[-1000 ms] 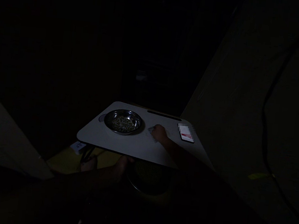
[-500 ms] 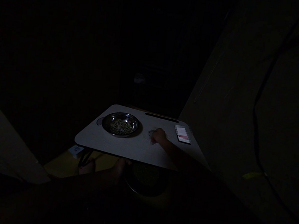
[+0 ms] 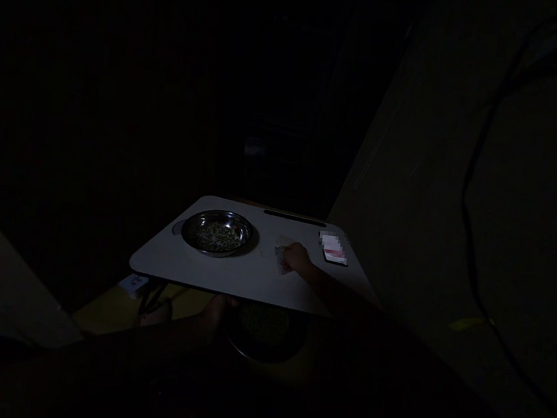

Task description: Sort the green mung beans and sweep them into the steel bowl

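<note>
A: What has the right hand [image 3: 297, 258]?
B: It holds, in narrow grip, a small crumpled paper [image 3: 280, 261] on the white lap table [image 3: 162, 259].
A: And the containers?
B: A steel bowl [image 3: 216, 232] with green grains [image 3: 215, 237] stands on the table. A second bowl [image 3: 264, 338] sits below its near edge, beside the left hand [image 3: 215, 312]; that grip I cannot tell.
</note>
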The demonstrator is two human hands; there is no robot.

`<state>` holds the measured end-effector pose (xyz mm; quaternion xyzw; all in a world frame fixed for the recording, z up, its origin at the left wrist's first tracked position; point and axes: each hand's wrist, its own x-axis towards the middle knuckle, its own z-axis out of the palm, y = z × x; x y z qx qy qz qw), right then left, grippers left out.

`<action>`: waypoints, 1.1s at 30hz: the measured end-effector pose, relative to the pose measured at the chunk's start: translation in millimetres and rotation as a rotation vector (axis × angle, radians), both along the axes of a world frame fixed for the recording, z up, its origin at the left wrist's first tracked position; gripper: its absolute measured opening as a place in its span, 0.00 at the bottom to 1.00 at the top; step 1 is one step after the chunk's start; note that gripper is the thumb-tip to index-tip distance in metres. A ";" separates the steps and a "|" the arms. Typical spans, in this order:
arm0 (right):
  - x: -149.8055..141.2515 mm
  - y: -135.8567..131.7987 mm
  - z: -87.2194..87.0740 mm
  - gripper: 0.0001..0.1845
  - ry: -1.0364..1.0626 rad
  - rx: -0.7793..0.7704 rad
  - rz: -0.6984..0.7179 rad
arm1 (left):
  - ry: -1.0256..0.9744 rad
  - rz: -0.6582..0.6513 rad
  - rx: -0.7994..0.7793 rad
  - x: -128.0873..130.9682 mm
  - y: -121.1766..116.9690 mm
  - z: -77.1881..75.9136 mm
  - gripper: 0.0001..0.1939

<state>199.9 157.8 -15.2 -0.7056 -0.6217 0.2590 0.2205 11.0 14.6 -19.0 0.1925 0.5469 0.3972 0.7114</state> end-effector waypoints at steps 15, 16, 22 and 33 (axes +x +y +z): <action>21.0 1.4 12.0 0.12 -0.367 0.203 0.082 | 0.052 -0.004 -0.049 2.6 -1.8 -1.7 0.02; 19.9 2.6 12.2 0.12 -0.375 0.202 0.090 | 0.049 -0.009 -0.058 3.5 -3.5 1.0 0.02; 11.0 11.2 15.7 0.12 -0.442 0.164 0.086 | 0.075 0.016 -0.061 -12.6 -18.6 13.8 0.05; 4.9 9.6 28.3 0.13 -0.589 0.306 0.361 | 0.028 -0.046 -0.078 3.7 -8.1 8.2 0.05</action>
